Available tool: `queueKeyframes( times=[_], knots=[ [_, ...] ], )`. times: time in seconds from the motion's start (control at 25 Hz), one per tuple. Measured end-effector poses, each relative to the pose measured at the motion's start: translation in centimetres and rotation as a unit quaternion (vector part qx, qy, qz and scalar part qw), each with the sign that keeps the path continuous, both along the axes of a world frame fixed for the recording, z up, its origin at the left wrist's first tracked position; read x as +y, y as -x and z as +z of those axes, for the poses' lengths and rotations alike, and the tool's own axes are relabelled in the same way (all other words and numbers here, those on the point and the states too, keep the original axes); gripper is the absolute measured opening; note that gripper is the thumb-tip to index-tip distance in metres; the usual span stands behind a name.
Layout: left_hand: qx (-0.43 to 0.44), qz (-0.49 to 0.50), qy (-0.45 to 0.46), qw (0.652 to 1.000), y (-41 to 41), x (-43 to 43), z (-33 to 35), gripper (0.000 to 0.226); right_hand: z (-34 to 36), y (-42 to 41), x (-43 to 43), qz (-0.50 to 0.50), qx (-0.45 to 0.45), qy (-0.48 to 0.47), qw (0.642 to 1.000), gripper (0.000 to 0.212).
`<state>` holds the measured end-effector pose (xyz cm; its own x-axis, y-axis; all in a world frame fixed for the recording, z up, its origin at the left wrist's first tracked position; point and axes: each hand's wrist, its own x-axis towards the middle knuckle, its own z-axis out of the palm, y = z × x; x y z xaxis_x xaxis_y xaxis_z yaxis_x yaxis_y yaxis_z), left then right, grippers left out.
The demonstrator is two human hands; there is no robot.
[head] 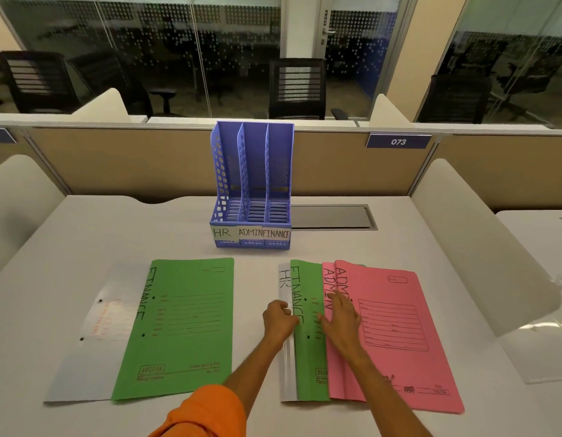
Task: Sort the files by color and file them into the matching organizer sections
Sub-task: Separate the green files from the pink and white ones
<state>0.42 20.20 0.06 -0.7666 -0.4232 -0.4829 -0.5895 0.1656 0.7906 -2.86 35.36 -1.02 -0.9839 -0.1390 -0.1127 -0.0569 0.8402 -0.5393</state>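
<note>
Desk [415, 244], blue organizer [253, 241]; left hand [279, 323] curled round green file [306, 370], right hand [341, 320] flat on pink file [399, 348]

The left hand [279, 321] lies knuckles up, its fingers [285, 310] curled round the spine edge of the green card folder marked FINANCE [306, 357] just right of them (whether they also take in the white sheet beneath cannot be told). Its bare forearm runs back and down to a rolled orange sleeve [204, 411] at the elbow. The right hand [339, 316] rests palm down just beside it, fingers [338, 298] straight and slightly spread, flat on the pink card folder [399, 326], the thumb reaching left towards the green one. The right forearm is bare and angles away to the lower right.
</note>
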Motion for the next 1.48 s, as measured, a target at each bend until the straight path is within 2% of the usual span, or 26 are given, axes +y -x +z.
queueKeyframes(
  times=[0.12,0.24,0.36,0.48,0.6,0.72,1.16,1.48],
  knots=[
    [-0.008,-0.001,-0.006,1.0,0.2,0.5,0.2,0.03,-0.2,-0.2,0.4,-0.004,-0.003,0.013,1.0,0.059],
    [-0.016,-0.01,0.006,1.0,0.5,0.9,0.3,0.033,-0.3,-0.5,0.9,-0.003,-0.004,0.03,1.0,0.062],
    [-0.01,-0.034,-0.001,0.999,0.5,1.2,0.1,0.014,-0.5,-0.7,1.2,0.0,-0.003,0.052,0.999,0.063],
    [-0.002,-0.064,-0.006,0.998,0.2,1.6,0.1,0.027,-0.5,-0.7,1.3,-0.006,-0.005,0.064,0.998,0.061],
    [0.037,-0.069,-0.013,0.997,-0.2,2.2,0.3,0.03,-0.4,-0.7,1.2,-0.004,0.004,0.063,0.998,0.06],
    [0.045,-0.061,-0.054,0.996,-0.4,2.9,0.6,0.044,-0.3,-0.7,1.2,-0.004,0.017,0.053,0.998,0.056],
    [0.087,0.04,-0.092,0.991,-1.7,-1.9,1.7,0.045,0.3,-0.9,1.5,-0.024,0.032,0.011,0.999,0.057],
    [0.147,0.105,-0.086,0.98,-4.7,-9.9,3.3,0.043,2.2,-1.6,-3.7,-0.017,0.013,0.124,0.992,0.054]
  ],
)
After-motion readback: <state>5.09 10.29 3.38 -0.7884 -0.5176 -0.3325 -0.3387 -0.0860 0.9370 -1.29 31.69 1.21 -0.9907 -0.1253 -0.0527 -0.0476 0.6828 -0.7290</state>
